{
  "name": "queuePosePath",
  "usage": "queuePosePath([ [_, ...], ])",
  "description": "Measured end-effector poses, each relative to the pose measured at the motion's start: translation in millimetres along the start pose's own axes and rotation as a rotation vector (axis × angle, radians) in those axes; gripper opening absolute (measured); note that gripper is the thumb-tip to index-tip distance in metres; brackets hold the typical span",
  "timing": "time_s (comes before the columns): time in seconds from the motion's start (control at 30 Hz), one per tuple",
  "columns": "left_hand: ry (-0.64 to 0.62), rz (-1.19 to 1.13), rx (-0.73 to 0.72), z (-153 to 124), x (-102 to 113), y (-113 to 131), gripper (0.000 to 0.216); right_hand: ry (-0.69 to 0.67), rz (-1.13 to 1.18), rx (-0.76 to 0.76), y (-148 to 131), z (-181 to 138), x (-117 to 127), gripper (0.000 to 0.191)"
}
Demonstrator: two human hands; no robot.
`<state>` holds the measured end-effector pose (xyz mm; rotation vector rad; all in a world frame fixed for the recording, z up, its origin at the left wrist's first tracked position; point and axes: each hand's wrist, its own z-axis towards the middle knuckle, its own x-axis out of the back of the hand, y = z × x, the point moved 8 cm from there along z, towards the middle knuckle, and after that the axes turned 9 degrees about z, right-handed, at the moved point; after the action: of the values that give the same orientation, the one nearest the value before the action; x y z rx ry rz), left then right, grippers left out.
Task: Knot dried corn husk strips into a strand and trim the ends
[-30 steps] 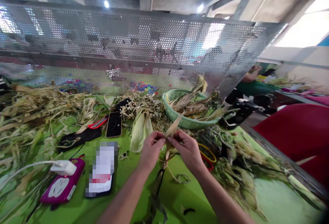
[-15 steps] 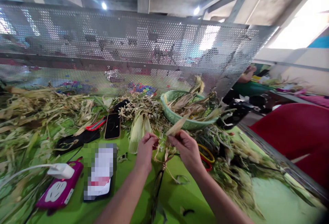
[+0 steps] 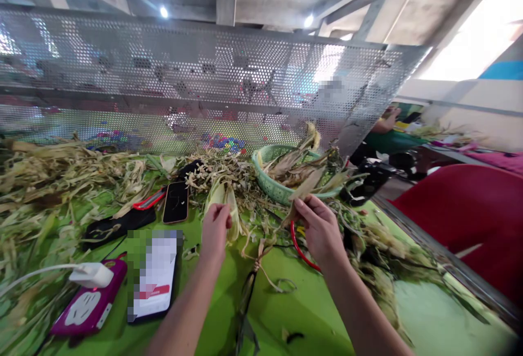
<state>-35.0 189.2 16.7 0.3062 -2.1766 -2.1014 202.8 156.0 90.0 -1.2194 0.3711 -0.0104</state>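
My right hand (image 3: 321,230) pinches a dry tan husk strip (image 3: 304,188) that points up toward the green basket (image 3: 265,177). My left hand (image 3: 215,228) is curled shut in front of a pale green corn ear (image 3: 223,200); what its fingers pinch is too small to name. Between my hands a knotted bundle of husk strips (image 3: 258,258) lies on the green table (image 3: 302,307), its dark tail running toward me. A red ring (image 3: 297,246) shows beside my right hand.
Dry husks pile up at left (image 3: 53,176) and right (image 3: 376,258). A phone (image 3: 176,202), a black pouch (image 3: 118,224), a blurred-screen phone (image 3: 153,282) and a purple power strip (image 3: 90,304) with a white plug lie at left. A perforated metal screen (image 3: 204,83) stands behind. Red seat (image 3: 469,209) at right.
My hands have pulled apart: the right moved right and up with a husk strip, the left moved left toward the corn ear. The knotted bundle now lies free between them.
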Motion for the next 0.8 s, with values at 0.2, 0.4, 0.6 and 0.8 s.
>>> queuePosePath([
  [0.2,-0.44,0.1,-0.125,-31,-40,27,0.028,-0.331,-0.157,-0.186,28,-17,-39,0.022],
  [0.4,-0.496,0.174,-0.143,-37,-44,29,0.025,-0.381,-0.39,-0.074,28,-21,-46,0.03],
  [0.6,-0.594,0.126,-0.112,-39,-52,21,0.028,-0.399,-0.445,-0.058,31,-19,-43,0.03],
  [0.8,-0.56,0.101,-0.139,-39,-52,21,0.019,-0.411,-0.548,0.016,28,-20,-45,0.03],
])
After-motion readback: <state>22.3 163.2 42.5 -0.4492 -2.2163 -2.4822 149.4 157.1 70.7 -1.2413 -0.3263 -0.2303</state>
